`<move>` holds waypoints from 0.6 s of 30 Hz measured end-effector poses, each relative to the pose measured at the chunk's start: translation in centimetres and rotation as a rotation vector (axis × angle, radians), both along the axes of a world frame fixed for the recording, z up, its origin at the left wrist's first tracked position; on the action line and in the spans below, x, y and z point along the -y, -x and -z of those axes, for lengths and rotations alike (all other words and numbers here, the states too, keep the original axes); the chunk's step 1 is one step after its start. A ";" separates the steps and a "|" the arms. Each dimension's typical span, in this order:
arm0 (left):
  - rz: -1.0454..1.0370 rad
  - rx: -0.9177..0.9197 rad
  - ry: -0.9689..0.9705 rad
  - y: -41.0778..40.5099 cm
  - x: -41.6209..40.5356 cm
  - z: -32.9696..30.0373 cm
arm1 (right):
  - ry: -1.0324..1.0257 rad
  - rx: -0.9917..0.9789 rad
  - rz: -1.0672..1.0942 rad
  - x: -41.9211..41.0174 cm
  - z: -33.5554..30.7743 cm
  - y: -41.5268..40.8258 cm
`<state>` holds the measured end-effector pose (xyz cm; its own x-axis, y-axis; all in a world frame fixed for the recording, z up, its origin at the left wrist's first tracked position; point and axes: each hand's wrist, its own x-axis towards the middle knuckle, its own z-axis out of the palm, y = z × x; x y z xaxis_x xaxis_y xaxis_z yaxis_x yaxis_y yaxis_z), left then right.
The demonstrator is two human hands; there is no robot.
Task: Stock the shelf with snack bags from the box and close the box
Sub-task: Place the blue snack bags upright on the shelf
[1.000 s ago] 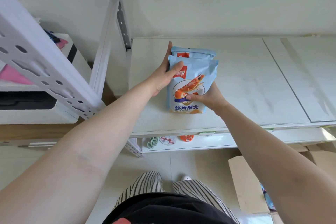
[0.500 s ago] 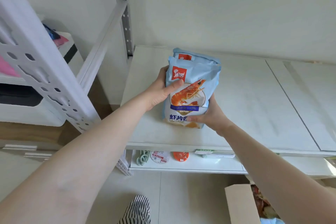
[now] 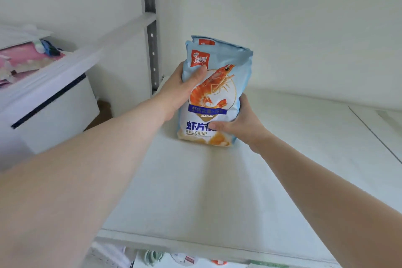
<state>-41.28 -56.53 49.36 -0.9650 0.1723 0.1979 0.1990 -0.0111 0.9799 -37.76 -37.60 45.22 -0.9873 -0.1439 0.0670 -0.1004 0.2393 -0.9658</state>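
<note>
White wall and a grey slotted upright [image 3: 151,35] stand behind a pale shelf [image 3: 195,191], where two snack bags are being set on end. On the left hand [image 3: 180,91] the thumb is pressed across the upper face of the front snack bag [image 3: 214,93], while the other fingers wrap out of sight behind it. On the right hand [image 3: 241,124] the thumb lies over the lower print and the rest curl round the bag's right edge — so both hands hold the bag, neither one free. A second snack bag [image 3: 203,42] stands directly behind the first, only its top seam and red logo showing; I cannot tell whether the hidden fingers hold it too. The front bag's bottom edge appears to touch the shelf, upright with a slight backward lean.

As I judge it, stocking has barely begun: these two bags are the only ones on this level, the hands have not yet let go, and the rest of the bags and the closing of the box remain.

The box itself is not in view, so how many bags it holds cannot be told. Small items on the lower shelf [image 3: 187,260] are cut off at the frame's bottom edge and blurred — and the pink clutter [image 3: 28,59] at far left is too soft to identify.
</note>
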 end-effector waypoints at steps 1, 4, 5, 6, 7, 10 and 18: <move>-0.014 -0.001 -0.001 1.1 0.1 0.0 | 0.008 0.000 0.002 0.2 0.1 1.2; -0.047 -0.001 -0.010 4.1 0.3 0.2 | 0.027 -0.010 -0.006 0.8 0.3 4.6; -0.063 -0.008 -0.018 5.1 0.3 0.3 | 0.028 -0.021 -0.009 1.0 0.4 5.7; -0.077 -0.013 -0.028 6.0 0.2 0.4 | 0.030 -0.031 -0.014 1.1 0.6 6.9; -0.089 -0.017 -0.041 6.8 0.2 0.4 | 0.039 -0.039 -0.022 1.2 0.8 8.0; -0.110 -0.019 -0.044 9.0 0.3 0.4 | 0.051 -0.059 -0.042 1.3 1.3 11.0; -0.173 0.006 -0.066 13.0 0.7 0.3 | 0.111 -0.088 -0.063 2.3 1.8 15.6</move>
<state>-54.28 -57.28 49.02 -0.9802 -0.0098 0.1979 0.1981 -0.0418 0.9793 -53.34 -39.90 43.38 -0.9661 -0.1922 0.1721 -0.1975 0.1218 -0.9727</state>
